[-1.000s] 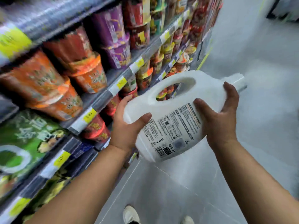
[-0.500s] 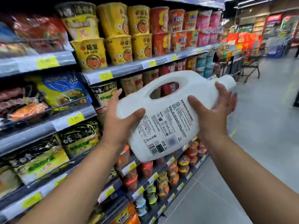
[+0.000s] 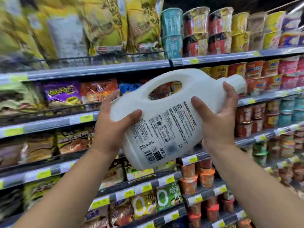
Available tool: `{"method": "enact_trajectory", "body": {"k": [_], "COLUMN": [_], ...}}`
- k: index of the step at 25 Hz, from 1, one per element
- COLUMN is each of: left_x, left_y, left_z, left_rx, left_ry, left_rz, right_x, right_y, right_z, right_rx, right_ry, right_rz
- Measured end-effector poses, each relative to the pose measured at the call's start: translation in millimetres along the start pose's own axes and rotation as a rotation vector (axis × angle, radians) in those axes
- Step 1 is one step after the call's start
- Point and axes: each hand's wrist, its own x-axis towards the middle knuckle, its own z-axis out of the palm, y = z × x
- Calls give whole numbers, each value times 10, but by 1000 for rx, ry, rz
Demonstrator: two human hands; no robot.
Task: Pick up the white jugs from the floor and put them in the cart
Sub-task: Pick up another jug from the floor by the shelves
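Shelves point(image 3: 98, 69), perhaps noodles, white jug point(image 3: 164, 112) tilted, left hand point(image 3: 113, 125) gripping base, right hand point(image 3: 218, 122) gripping neck

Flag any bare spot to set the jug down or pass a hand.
No set-down room: shelves packed, packets left, cups right; cart and floor out of view. Only free gap is the hole under the handle of the jug; left hand grips the base, right hand the neck end.

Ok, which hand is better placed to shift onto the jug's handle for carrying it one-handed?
Probably the right hand: it grips the white jug near the neck, beside the handle loop, while the left hand cradles the base end.
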Motion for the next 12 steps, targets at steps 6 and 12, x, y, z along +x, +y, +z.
{"method": "enact_trajectory", "body": {"k": [6, 12], "left_x": [-160, -482], "left_y": [797, 1486], "left_z": [-1688, -3512], "left_rx": [142, 380], "left_ry": [178, 352], "left_rz": [87, 71], "right_x": [-780, -1959], "right_y": [-152, -29], "right_z": [1593, 3177], "right_rx": [199, 449], "right_ry": [-164, -290], "right_rz": [41, 191]}}
